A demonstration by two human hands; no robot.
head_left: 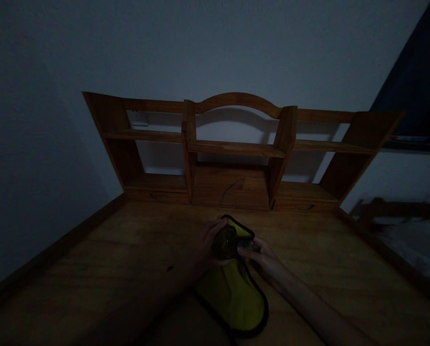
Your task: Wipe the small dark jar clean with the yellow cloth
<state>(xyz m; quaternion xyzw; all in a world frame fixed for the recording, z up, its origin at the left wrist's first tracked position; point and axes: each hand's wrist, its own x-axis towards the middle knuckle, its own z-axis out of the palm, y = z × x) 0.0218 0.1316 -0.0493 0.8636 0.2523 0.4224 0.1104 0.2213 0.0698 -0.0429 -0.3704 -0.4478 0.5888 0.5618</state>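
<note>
A yellow cloth with a black border (234,295) lies on the wooden desk (128,250) in front of me, in dim light. My left hand (208,245) is wrapped around a small dark rounded object (226,241) at the cloth's far end, where the cloth folds up over it. My right hand (260,259) pinches the cloth's edge right beside that object, fingers closed. What the dark object is cannot be made out.
A wooden hutch with open shelves (233,149) stands at the back of the desk against a pale wall. A wall socket (139,117) shows behind the upper left shelf. To the right, past the desk edge, is a bed (413,240).
</note>
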